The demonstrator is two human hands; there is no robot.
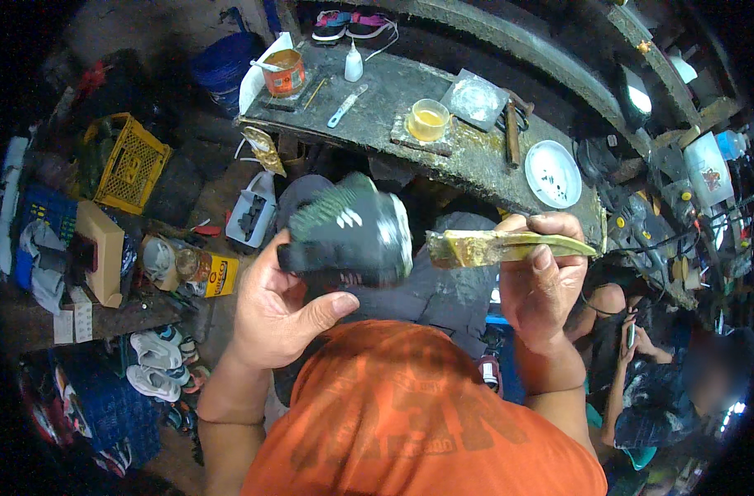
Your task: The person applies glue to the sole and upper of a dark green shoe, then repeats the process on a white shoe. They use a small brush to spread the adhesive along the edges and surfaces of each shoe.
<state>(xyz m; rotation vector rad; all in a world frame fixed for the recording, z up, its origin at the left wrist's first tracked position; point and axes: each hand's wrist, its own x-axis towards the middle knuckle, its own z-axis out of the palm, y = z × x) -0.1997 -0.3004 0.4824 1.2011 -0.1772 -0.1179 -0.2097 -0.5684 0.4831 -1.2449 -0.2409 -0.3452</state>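
My left hand (273, 310) grips a black sports shoe (352, 231) with a green heel part and white marks, holding it sideways in front of my chest. My right hand (542, 277) is closed on a flat, glue-stained yellowish tool or sole piece (501, 246) whose left end points at the shoe's toe, almost touching it. Both sit above my lap, below the front edge of the workbench (468, 157). My orange shirt fills the lower middle.
On the bench: an orange glue tin (284, 73), white squeeze bottle (354, 63), yellow cup (429, 118), white plate (552, 172), hammer (512, 132). A yellow crate (130, 164), boxes and shoes (153, 364) lie left. Another person (666, 372) sits at lower right.
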